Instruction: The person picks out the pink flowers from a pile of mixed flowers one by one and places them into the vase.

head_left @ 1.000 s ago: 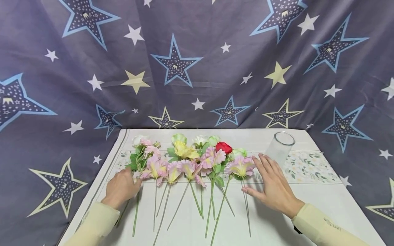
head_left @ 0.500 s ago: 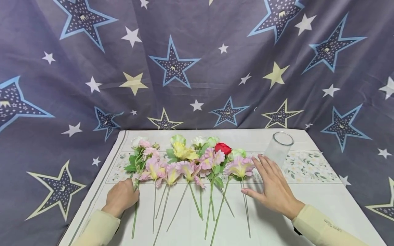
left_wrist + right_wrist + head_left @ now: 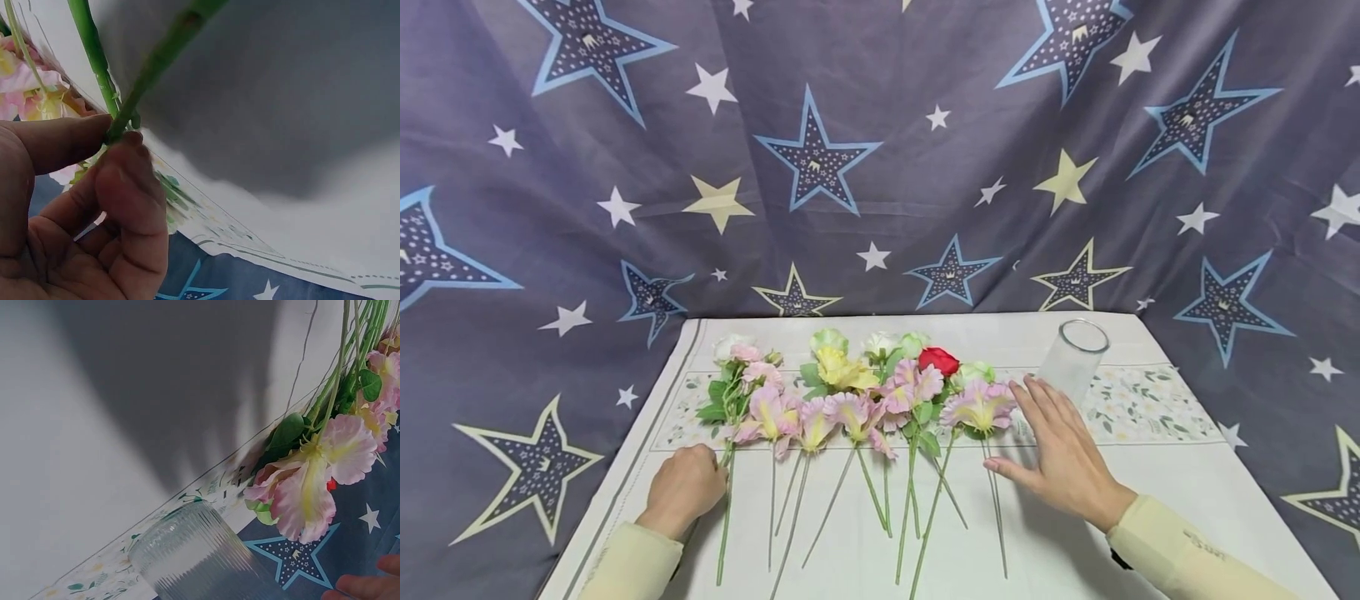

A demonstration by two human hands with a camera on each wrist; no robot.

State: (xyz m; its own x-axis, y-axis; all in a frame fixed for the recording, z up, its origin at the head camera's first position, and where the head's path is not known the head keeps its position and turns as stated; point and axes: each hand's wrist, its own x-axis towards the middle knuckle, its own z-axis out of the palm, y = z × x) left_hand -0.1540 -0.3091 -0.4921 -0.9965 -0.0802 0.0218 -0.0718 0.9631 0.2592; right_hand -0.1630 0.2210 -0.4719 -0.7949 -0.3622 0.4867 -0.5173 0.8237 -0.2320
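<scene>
1. The left hand (image 3: 685, 487) is at the left end of the row of flowers. Its thumb and finger pinch a green stem (image 3: 156, 62), so its grip is narrow.
2. A second green stem (image 3: 94, 50) is right beside the pinched one. I cannot tell which flower top the pinched stem belongs to.
3. Near that hand, a white flower (image 3: 730, 346) lies farther back, with little pink flowers (image 3: 762, 372) and green leaves next to it.
4. The right hand (image 3: 1063, 450) has its fingers spread wide and holds nothing. It is near the big pink flower (image 3: 979, 406) at the right end of the row. I cannot tell if they touch.
5. A clear glass vase (image 3: 1084, 362) with lines down its side stands behind the right hand, its round mouth up.
6. The flowers lie on a white table (image 3: 1075, 542). Their tops are at the back and most stems point to the person.
7. In the middle part of the row are a yellow flower (image 3: 842, 368) and a red flower (image 3: 938, 361).
8. A strip of leaf and flower pictures (image 3: 1157, 404) runs across the table, under the flower tops.
9. Behind the table hangs a dark cloth (image 3: 880, 200) with stars on it.
</scene>
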